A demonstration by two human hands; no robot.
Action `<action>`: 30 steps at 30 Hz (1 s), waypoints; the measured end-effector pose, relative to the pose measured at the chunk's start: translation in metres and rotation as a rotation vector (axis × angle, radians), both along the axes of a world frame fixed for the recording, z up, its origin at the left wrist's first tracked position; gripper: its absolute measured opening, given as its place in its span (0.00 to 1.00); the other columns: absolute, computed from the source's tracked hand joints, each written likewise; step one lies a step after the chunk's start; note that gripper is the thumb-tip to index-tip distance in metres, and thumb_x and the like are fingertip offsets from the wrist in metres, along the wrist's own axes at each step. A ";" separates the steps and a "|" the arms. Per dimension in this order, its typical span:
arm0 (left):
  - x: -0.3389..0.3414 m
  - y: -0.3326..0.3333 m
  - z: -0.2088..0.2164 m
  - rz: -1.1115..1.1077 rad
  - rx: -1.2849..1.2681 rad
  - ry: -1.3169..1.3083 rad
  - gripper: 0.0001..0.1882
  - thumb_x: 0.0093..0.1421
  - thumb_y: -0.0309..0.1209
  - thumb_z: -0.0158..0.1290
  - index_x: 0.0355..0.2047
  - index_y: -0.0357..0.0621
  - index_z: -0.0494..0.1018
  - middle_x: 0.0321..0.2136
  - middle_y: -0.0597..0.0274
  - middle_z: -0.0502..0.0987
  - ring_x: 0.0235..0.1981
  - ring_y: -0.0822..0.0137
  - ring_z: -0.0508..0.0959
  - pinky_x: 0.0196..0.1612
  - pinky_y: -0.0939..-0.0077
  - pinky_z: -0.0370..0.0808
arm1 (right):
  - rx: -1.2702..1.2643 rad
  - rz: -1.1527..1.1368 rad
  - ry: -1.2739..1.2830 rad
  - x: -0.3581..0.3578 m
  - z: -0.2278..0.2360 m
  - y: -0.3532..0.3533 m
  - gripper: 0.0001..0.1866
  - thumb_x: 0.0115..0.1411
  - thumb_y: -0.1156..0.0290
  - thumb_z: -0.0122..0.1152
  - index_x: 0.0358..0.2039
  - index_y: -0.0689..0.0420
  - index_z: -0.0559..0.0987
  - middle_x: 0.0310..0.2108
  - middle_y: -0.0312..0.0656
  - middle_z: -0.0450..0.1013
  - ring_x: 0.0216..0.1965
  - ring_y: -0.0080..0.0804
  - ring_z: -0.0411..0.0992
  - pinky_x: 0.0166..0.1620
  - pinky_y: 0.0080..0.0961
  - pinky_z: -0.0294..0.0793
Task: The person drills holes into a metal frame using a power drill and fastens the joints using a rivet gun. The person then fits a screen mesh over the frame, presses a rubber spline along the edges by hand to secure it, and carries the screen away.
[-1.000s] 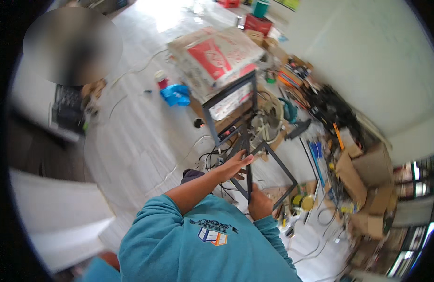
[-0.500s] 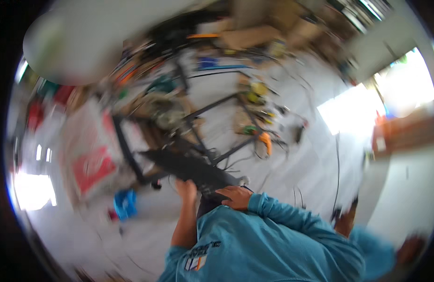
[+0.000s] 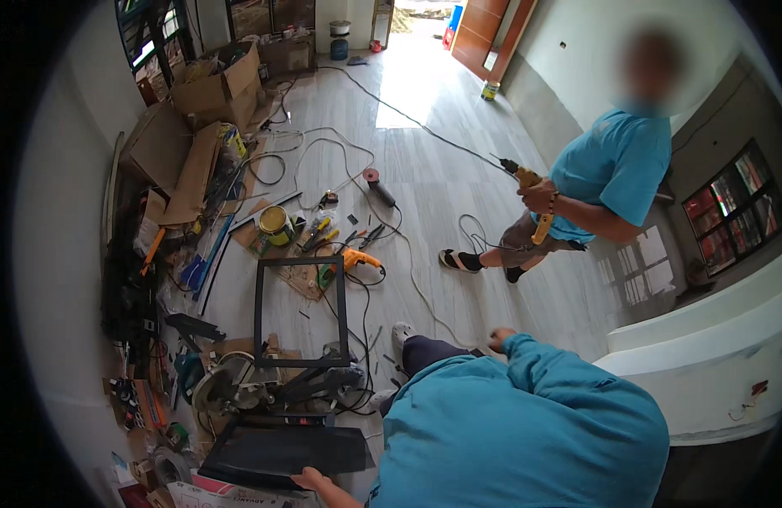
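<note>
My left hand (image 3: 313, 479) is closed on the near edge of a flat dark panel (image 3: 281, 449), which lies tilted at the lower left beside the miter saw (image 3: 230, 385). Part of that hand is cut off by the lower rim. My right hand (image 3: 500, 339) is held out in front of my body, away from the panel. Its fingers look curled, and nothing shows in them. A black rectangular frame (image 3: 342, 309) stands beyond the panel, next to an orange drill (image 3: 359, 259) on the floor.
At the right a co-worker stands holding a yellow drill (image 3: 527, 177). An angle grinder (image 3: 380, 188), a tin can (image 3: 276, 224), pliers and loose cables (image 3: 408, 245) lie on the floor. Cardboard boxes (image 3: 217, 89) line the left wall. A white ledge (image 3: 704, 339) runs at my right.
My view has swung to the right, bringing the co-worker with the drill into sight. My right hand has come off the dark panel; my left hand still holds it.
</note>
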State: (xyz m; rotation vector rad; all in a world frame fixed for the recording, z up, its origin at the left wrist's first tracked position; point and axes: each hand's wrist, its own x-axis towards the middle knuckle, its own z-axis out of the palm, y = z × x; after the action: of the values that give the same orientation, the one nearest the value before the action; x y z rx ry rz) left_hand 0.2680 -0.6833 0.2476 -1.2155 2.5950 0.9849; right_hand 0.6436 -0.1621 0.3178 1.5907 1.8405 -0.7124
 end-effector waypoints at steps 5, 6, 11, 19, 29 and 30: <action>0.007 0.005 0.018 0.046 0.041 -0.132 0.25 0.65 0.29 0.36 0.62 0.40 0.51 0.57 0.42 0.60 0.53 0.45 0.68 0.49 0.50 0.79 | -0.114 0.029 -0.084 0.061 -0.027 -0.027 0.27 0.50 0.53 0.59 0.50 0.49 0.76 0.52 0.45 0.71 0.54 0.44 0.68 0.57 0.33 0.66; 0.008 -0.003 0.000 0.067 0.082 -0.141 0.25 0.65 0.29 0.36 0.62 0.40 0.52 0.57 0.41 0.60 0.54 0.45 0.68 0.49 0.51 0.79 | -0.159 0.026 -0.052 0.060 -0.028 -0.031 0.25 0.51 0.55 0.59 0.50 0.48 0.76 0.52 0.45 0.70 0.55 0.43 0.67 0.58 0.33 0.66; 0.027 -0.038 -0.063 0.179 0.117 -0.247 0.25 0.64 0.28 0.37 0.62 0.38 0.54 0.58 0.44 0.60 0.53 0.45 0.69 0.49 0.49 0.77 | 0.007 0.193 0.217 -0.004 -0.025 -0.013 0.24 0.52 0.51 0.60 0.48 0.47 0.76 0.43 0.43 0.76 0.46 0.45 0.73 0.51 0.34 0.71; 0.054 -0.016 -0.050 0.170 0.283 -0.350 0.27 0.62 0.26 0.36 0.63 0.41 0.53 0.61 0.46 0.57 0.56 0.47 0.66 0.52 0.51 0.74 | 0.003 0.162 0.388 -0.083 0.064 -0.018 0.28 0.52 0.57 0.63 0.53 0.51 0.73 0.44 0.48 0.75 0.47 0.45 0.73 0.54 0.32 0.69; 0.113 -0.026 -0.053 -0.063 0.313 -0.288 0.25 0.61 0.32 0.40 0.56 0.32 0.62 0.51 0.39 0.68 0.47 0.46 0.74 0.44 0.58 0.78 | -0.018 0.258 0.222 -0.042 -0.008 -0.012 0.30 0.48 0.55 0.66 0.52 0.50 0.74 0.43 0.48 0.76 0.47 0.45 0.73 0.52 0.32 0.70; 0.112 -0.024 -0.051 -0.050 0.437 -0.260 0.26 0.62 0.37 0.42 0.58 0.36 0.61 0.54 0.44 0.66 0.49 0.47 0.72 0.44 0.53 0.75 | -0.049 0.187 0.208 -0.042 -0.008 -0.014 0.31 0.48 0.54 0.66 0.52 0.51 0.74 0.43 0.48 0.76 0.47 0.44 0.73 0.52 0.31 0.71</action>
State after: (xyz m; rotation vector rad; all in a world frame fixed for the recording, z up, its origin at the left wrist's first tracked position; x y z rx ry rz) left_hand 0.3805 -0.7068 0.1962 -1.0740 2.0596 1.2090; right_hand 0.6011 -0.1766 0.3100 1.3335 2.0714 -0.8572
